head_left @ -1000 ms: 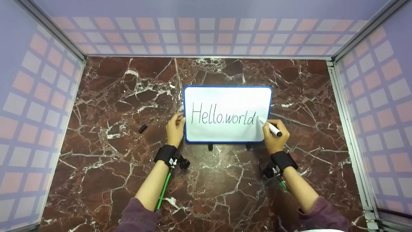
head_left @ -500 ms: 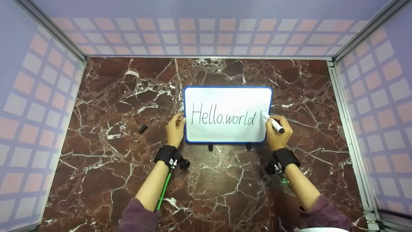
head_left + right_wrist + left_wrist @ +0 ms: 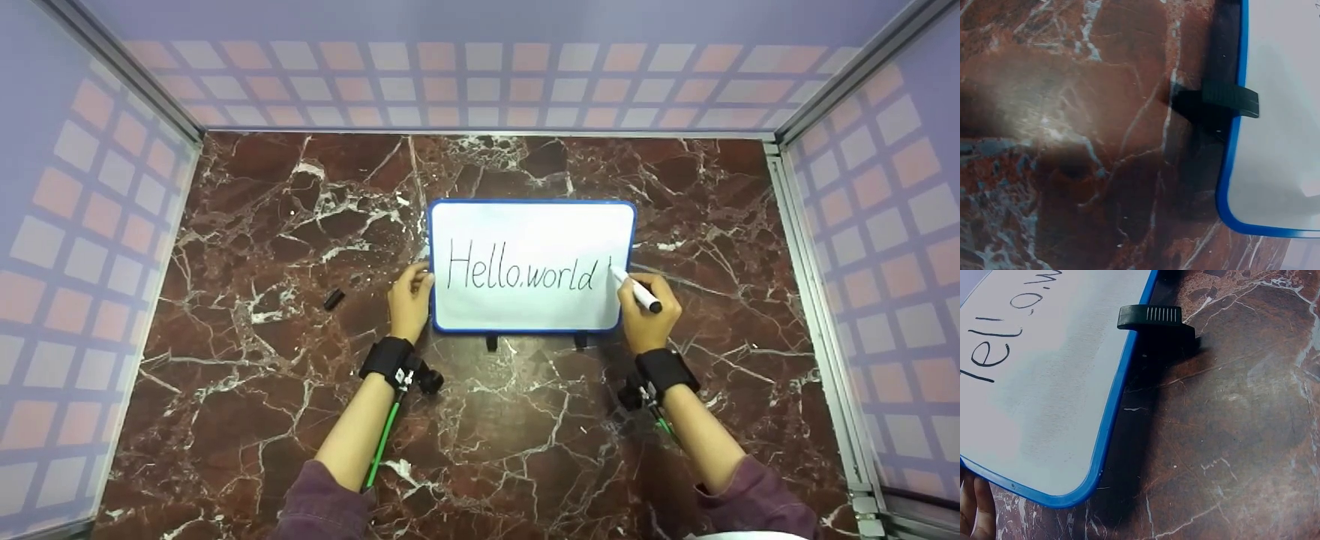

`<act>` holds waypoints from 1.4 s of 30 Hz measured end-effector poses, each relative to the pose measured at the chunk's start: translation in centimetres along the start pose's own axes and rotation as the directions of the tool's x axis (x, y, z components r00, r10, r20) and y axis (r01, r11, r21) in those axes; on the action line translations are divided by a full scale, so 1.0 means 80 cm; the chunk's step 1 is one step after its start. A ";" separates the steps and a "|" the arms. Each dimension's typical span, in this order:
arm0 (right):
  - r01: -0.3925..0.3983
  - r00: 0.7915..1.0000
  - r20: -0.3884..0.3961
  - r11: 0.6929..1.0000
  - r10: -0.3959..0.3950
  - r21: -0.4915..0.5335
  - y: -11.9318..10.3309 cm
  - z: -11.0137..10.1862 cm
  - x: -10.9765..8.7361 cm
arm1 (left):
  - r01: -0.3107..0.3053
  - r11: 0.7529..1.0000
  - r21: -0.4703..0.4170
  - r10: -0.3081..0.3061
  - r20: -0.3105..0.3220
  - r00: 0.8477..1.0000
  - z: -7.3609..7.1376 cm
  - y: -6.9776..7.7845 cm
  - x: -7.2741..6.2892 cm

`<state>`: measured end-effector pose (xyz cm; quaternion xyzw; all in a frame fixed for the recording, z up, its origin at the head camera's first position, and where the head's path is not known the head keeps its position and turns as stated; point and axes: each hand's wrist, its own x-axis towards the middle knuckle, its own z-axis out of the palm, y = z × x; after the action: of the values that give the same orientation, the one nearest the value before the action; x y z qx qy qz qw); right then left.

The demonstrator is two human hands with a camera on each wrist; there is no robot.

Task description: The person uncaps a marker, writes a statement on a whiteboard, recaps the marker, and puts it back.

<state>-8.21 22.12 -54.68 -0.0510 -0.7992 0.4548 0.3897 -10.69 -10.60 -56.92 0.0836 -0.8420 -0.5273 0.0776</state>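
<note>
A whiteboard (image 3: 525, 225) with a blue frame stands at the middle of the table on black clip feet, "Hello.world" written across it in black. My left hand (image 3: 409, 300) grips its left edge; a few of its fingers (image 3: 983, 509) show past the frame in the left wrist view. With my right hand (image 3: 651, 313) I hold a white marker (image 3: 643, 295), black end toward me, its tip at the board right of the "d". A short vertical stroke shows at that tip. The right wrist view shows the board's lower right corner, with neither right hand nor marker in it.
A black marker cap (image 3: 334, 299) lies on the marbled table (image 3: 247, 420) left of my left hand. One black foot (image 3: 1151, 318) juts from the board's lower edge, another foot (image 3: 1230, 98) farther right. Checkered panels (image 3: 480, 82) enclose the back and sides.
My right hand has shifted right with the marker, away from the "d", then slightly down. A short vertical line now shows at the tip. The left hand and board stay put.
</note>
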 end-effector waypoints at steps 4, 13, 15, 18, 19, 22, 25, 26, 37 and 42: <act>-0.014 1.000 0.014 1.000 0.014 -0.009 0.002 -0.003 -0.008 | -0.006 1.000 0.014 0.006 -0.010 1.000 0.000 0.000 0.001; -0.011 0.999 0.033 1.000 0.011 -0.001 0.003 -0.006 -0.014 | -0.012 1.000 0.001 0.012 -0.008 1.000 0.000 0.001 0.001; -0.023 0.999 0.039 1.000 0.023 0.018 -0.004 -0.007 -0.014 | -0.019 1.000 -0.004 0.019 -0.008 1.000 -0.001 0.000 0.001; -0.039 0.998 0.047 0.999 0.037 0.030 -0.017 -0.011 -0.013 | -0.019 1.000 -0.007 0.018 -0.010 1.000 -0.001 0.001 0.000; -0.043 0.998 0.052 0.999 0.041 0.033 -0.021 -0.012 -0.012 | -0.017 1.000 -0.006 0.017 -0.011 1.000 -0.002 0.001 0.000; -0.053 0.997 0.058 0.998 0.052 0.030 -0.028 -0.013 -0.011 | -0.010 1.000 0.000 0.010 -0.013 1.000 -0.002 0.001 0.000; -0.054 0.997 0.061 0.998 0.052 0.026 -0.030 -0.013 -0.011 | -0.013 1.000 -0.001 0.013 -0.011 1.000 -0.001 0.002 0.000; -0.051 0.997 0.059 0.998 0.049 0.022 -0.030 -0.013 -0.011 | -0.015 1.000 -0.003 0.015 -0.009 1.000 -0.001 0.002 0.000; -0.038 0.998 0.056 0.999 0.038 0.006 -0.028 -0.013 -0.015 | -0.017 1.000 -0.014 0.017 -0.011 1.000 0.000 -0.001 0.000; -0.199 0.980 0.002 0.976 0.200 0.084 -0.038 -0.017 -0.005 | 0.001 1.000 0.014 -0.001 -0.002 1.000 -0.001 0.001 0.000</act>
<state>-6.19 21.08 -52.24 -0.1160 -0.7692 0.5244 0.3464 -10.72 -10.63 -56.85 0.0851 -0.8456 -0.5212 0.0775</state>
